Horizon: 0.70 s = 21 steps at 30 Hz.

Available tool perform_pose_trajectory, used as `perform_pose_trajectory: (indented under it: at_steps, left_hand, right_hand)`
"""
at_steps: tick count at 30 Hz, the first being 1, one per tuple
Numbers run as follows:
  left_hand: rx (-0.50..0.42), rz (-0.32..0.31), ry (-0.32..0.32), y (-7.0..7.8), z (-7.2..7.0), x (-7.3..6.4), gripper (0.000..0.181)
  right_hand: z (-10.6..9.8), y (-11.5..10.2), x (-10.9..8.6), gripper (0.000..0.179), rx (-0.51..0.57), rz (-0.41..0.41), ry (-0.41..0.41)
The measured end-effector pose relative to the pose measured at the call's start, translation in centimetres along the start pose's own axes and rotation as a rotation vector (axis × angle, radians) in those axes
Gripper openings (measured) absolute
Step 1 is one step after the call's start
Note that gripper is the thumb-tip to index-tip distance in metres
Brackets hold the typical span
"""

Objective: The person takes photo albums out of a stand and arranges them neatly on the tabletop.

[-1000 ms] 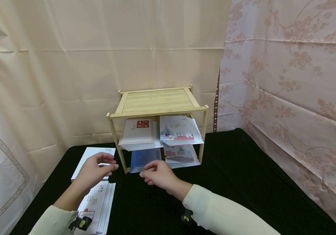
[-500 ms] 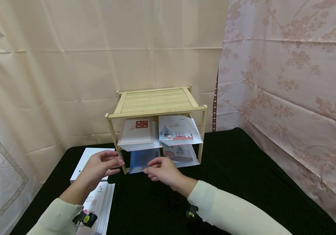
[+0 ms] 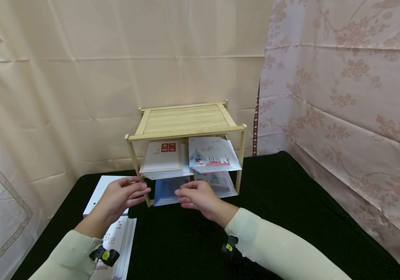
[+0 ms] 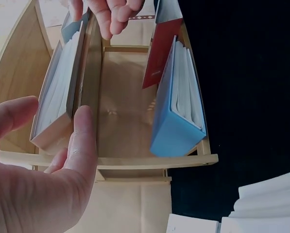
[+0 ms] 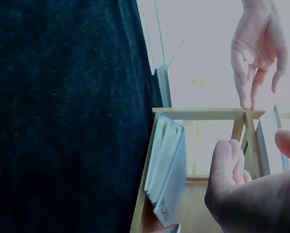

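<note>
A two-level wooden shelf (image 3: 187, 119) stands on the black cloth. On its upper board lie a white book with red characters (image 3: 166, 149) and a white illustrated book (image 3: 213, 153). Below are a blue book (image 3: 170, 191), seen thick-paged in the left wrist view, and a pale book (image 3: 222, 184). My left hand (image 3: 124, 197) is beside the shelf's front left post, fingers loosely bent, holding nothing; whether it touches the post I cannot tell. In front of the lower books hovers my right hand (image 3: 201, 198), relaxed with nothing in it. A red book (image 4: 162, 53) stands behind the blue one in the left wrist view.
Left of the shelf lies a stack of white books (image 3: 124, 241), partly covered by my left forearm. Behind it is another white book or box (image 3: 103, 186). A beige curtain (image 3: 81, 89) hangs behind, and a floral curtain (image 3: 343, 97) borders the right.
Both hands have drifted a little to the right. The left hand has come closer to the shelf's front left post. The books and the shelf have stayed in place.
</note>
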<state>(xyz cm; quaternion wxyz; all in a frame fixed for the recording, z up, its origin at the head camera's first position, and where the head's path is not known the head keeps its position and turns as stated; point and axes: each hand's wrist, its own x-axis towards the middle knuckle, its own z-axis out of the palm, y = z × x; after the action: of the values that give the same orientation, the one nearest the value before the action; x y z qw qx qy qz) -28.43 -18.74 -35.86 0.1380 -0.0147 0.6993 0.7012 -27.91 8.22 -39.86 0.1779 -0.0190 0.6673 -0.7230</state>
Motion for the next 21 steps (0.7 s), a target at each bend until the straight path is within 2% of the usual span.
perform_pose_trajectory:
  at_steps: [5,14,21]
  left_hand:
    - [-0.033,-0.011,0.013,0.1,0.3,0.3,0.078]
    - [-0.089,-0.028,0.019,0.6,0.8,0.6,0.081]
    - [-0.114,-0.027,0.014,0.7,1.2,0.9,0.081]
  right_hand:
    - [-0.3,-0.5,0.3,0.051,0.072,0.031,-0.012]
    - [-0.4,-1.2,0.8,0.054,0.164,0.046,0.03]
    - [-0.7,-1.4,0.9,0.049,0.18,0.044,0.033]
